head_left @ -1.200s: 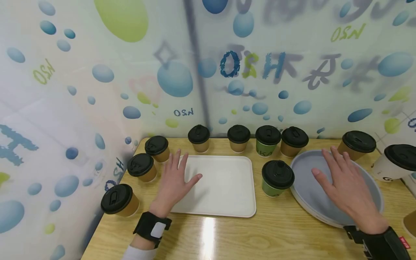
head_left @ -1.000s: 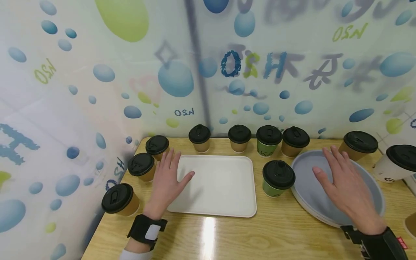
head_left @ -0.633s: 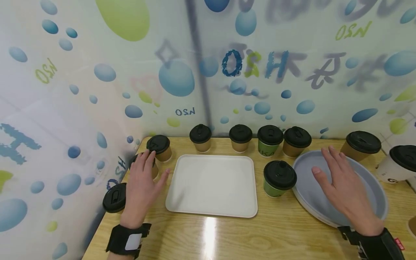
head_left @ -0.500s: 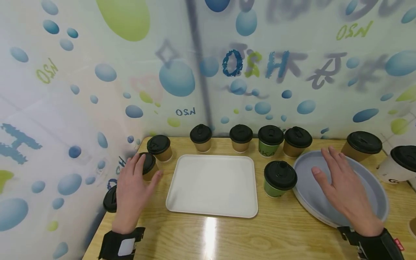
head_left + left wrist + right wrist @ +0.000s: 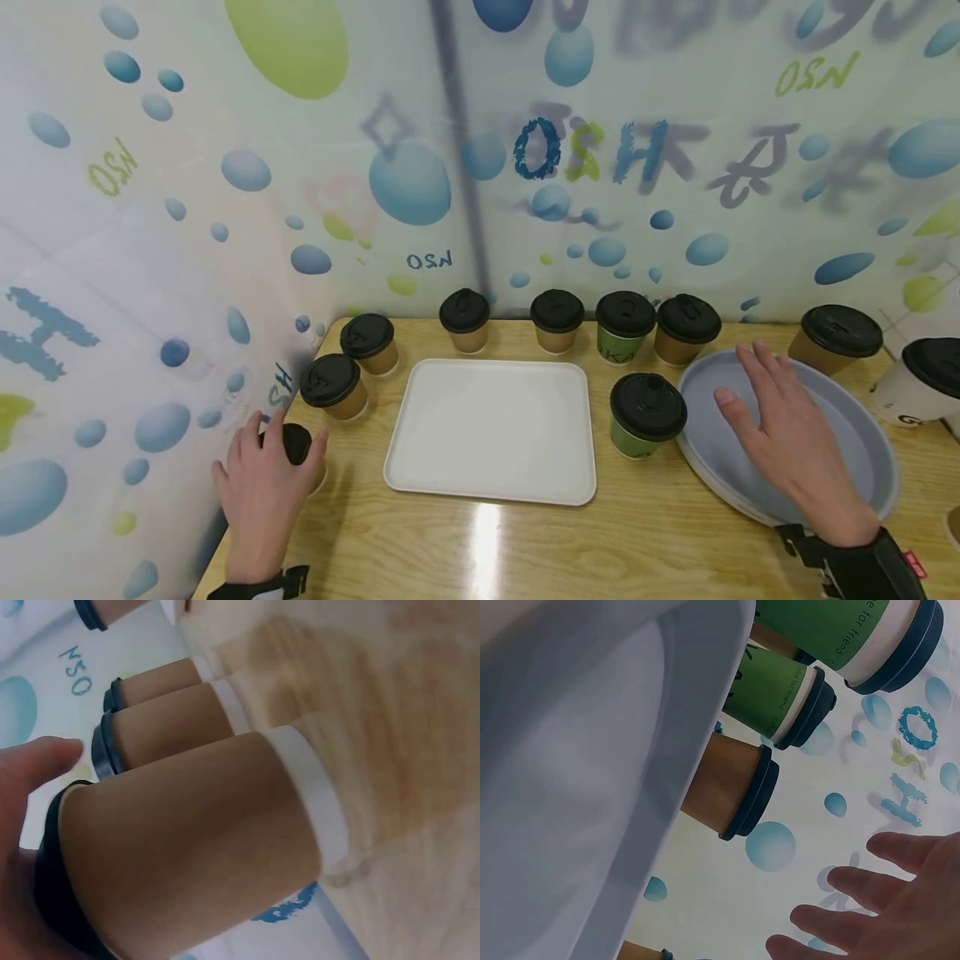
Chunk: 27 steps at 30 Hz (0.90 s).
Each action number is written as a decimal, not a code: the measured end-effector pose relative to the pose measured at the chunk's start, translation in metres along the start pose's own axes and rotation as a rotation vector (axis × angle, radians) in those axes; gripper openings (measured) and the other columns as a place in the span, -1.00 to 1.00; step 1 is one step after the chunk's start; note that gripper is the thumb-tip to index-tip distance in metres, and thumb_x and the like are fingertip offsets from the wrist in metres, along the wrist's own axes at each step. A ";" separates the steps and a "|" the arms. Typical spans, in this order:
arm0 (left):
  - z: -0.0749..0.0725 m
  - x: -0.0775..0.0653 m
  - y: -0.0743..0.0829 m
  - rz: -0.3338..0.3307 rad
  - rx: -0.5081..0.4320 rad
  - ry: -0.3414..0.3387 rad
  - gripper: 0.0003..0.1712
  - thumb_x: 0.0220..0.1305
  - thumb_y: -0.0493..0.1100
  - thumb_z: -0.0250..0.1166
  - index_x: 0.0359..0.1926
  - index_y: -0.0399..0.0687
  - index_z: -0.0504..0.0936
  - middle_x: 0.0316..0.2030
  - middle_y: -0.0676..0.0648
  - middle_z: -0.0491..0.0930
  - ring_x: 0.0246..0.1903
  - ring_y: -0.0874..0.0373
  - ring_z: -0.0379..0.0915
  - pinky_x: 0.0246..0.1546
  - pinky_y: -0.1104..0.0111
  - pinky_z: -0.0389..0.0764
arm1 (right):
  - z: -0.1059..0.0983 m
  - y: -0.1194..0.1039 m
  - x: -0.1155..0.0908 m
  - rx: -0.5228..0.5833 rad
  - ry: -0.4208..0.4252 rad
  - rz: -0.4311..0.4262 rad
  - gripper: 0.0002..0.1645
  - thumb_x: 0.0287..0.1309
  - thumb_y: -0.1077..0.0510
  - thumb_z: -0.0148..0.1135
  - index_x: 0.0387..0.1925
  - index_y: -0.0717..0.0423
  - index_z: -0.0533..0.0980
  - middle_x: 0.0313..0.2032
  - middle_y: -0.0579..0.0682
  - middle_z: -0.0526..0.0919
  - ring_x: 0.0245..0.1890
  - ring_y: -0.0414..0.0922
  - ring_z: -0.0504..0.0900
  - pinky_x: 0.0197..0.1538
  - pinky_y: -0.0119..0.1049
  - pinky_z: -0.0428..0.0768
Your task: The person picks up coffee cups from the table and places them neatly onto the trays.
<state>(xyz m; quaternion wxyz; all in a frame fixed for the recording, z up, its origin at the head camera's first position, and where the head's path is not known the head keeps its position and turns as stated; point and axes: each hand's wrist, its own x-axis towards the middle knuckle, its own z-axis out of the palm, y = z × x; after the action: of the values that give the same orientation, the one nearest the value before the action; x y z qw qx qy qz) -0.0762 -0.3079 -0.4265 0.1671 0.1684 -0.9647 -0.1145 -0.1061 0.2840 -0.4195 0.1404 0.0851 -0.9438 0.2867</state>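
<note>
My left hand [image 5: 262, 492] is spread over the black lid of the brown paper coffee cup [image 5: 297, 443] at the table's front left. In the left wrist view, that cup [image 5: 191, 840] stands on the table, and one finger [image 5: 49, 759] reaches past its lid without visible grip; the other fingertips are hidden. Over the round grey plate [image 5: 708, 400], my right hand [image 5: 798, 442] is held with straight fingers. The right wrist view shows those fingers [image 5: 847, 919] apart from the plate's raised rim [image 5: 641, 817], holding nothing.
A white rectangular tray [image 5: 491, 429] lies mid-table. Lidded cups stand around it: brown ones [image 5: 333, 385] at left, several along the back wall, a green cup [image 5: 647, 414] between tray and plate. A white cup [image 5: 915, 383] stands at far right. Patterned walls border the table.
My left hand has moved from over the tray's left edge leftward and toward me, past the other left cups, to the front-left cup. The right hand stays nearly still over the plate.
</note>
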 end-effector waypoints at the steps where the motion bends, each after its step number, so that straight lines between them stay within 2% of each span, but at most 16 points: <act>1: 0.001 0.000 -0.001 -0.015 0.004 -0.009 -0.15 0.25 0.17 0.44 0.39 -0.24 0.43 0.38 -0.49 0.26 0.33 -0.48 0.18 0.17 -0.48 0.16 | 0.000 0.000 0.000 0.000 -0.002 0.001 -0.18 0.61 -0.08 -0.04 0.62 0.26 0.01 0.58 0.40 -0.07 0.56 0.43 -0.18 0.46 0.42 -0.14; 5: 0.003 0.000 -0.004 -0.077 -0.005 -0.057 -0.18 0.27 0.13 0.42 0.40 -0.19 0.44 0.41 -0.45 0.23 0.30 -0.50 0.19 0.04 -0.48 0.33 | 0.001 -0.001 -0.001 -0.002 -0.003 0.001 -0.18 0.61 -0.09 -0.05 0.62 0.27 0.00 0.58 0.39 -0.08 0.56 0.41 -0.20 0.47 0.40 -0.15; 7: 0.003 0.001 -0.004 -0.087 -0.013 -0.061 -0.21 0.27 0.11 0.42 0.40 -0.18 0.45 0.40 -0.43 0.25 0.27 -0.52 0.21 -0.02 -0.49 0.37 | 0.001 -0.001 -0.001 -0.001 0.001 0.001 -0.18 0.61 -0.09 -0.04 0.62 0.26 0.01 0.58 0.39 -0.07 0.56 0.41 -0.19 0.47 0.40 -0.15; 11: -0.002 0.000 0.004 -0.031 -0.022 -0.025 -0.22 0.24 0.08 0.44 0.40 -0.14 0.47 0.34 -0.39 0.35 0.24 -0.47 0.27 -0.12 -0.47 0.43 | 0.001 -0.003 -0.001 0.007 0.013 0.000 -0.18 0.60 -0.09 -0.02 0.62 0.25 0.02 0.59 0.37 -0.05 0.56 0.42 -0.15 0.47 0.41 -0.12; 13: -0.006 -0.001 0.014 0.031 -0.047 0.012 -0.20 0.21 0.05 0.46 0.39 -0.15 0.46 0.30 -0.38 0.40 0.21 -0.44 0.32 -0.16 -0.44 0.45 | 0.001 -0.003 -0.001 0.012 0.020 -0.001 -0.18 0.60 -0.08 -0.02 0.62 0.24 0.03 0.59 0.35 -0.05 0.55 0.42 -0.14 0.46 0.41 -0.12; 15: -0.010 0.000 0.028 0.121 -0.093 0.064 -0.20 0.16 0.01 0.50 0.36 -0.18 0.46 0.26 -0.36 0.44 0.18 -0.40 0.37 -0.20 -0.41 0.48 | 0.000 -0.003 -0.001 0.017 0.024 -0.002 -0.19 0.60 -0.08 -0.01 0.62 0.23 0.03 0.59 0.34 -0.05 0.56 0.42 -0.14 0.47 0.41 -0.12; 18: -0.008 0.004 0.054 0.292 -0.193 0.149 -0.24 0.08 -0.07 0.56 0.26 -0.25 0.51 0.22 -0.37 0.46 0.09 -0.39 0.45 -0.20 -0.32 0.55 | 0.000 -0.003 -0.002 0.016 0.027 -0.003 -0.19 0.59 -0.09 -0.01 0.62 0.24 0.04 0.60 0.34 -0.04 0.55 0.42 -0.13 0.46 0.42 -0.10; 20: -0.003 0.006 0.073 0.412 -0.253 0.180 -0.27 0.03 -0.09 0.59 0.21 -0.23 0.57 0.21 -0.37 0.43 0.05 -0.36 0.48 -0.17 -0.24 0.59 | 0.000 -0.003 -0.002 0.015 0.023 -0.001 -0.18 0.59 -0.09 -0.01 0.62 0.24 0.04 0.60 0.33 -0.05 0.56 0.41 -0.13 0.45 0.43 -0.09; 23: 0.006 0.007 0.106 0.558 -0.343 0.159 -0.31 0.03 -0.07 0.62 0.19 -0.15 0.62 0.21 -0.37 0.39 0.04 -0.30 0.48 -0.10 -0.13 0.63 | 0.001 -0.003 -0.003 0.017 0.014 0.004 -0.17 0.59 -0.10 0.00 0.62 0.23 0.03 0.60 0.32 -0.06 0.56 0.40 -0.14 0.43 0.45 -0.08; 27: 0.021 0.009 0.151 0.700 -0.450 0.060 -0.31 0.06 -0.03 0.62 0.24 -0.03 0.63 0.21 -0.31 0.37 0.07 -0.20 0.45 -0.02 -0.03 0.64 | 0.002 -0.003 -0.004 0.020 0.014 0.005 -0.17 0.58 -0.10 0.01 0.62 0.21 0.03 0.60 0.32 -0.05 0.57 0.38 -0.13 0.42 0.45 -0.06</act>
<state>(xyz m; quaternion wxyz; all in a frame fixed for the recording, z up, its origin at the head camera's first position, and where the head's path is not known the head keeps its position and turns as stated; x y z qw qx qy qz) -0.1348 -0.1694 -0.4011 0.2564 -0.2073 -0.9093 -0.2539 -0.1026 0.2802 -0.4209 0.1456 0.0823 -0.9401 0.2971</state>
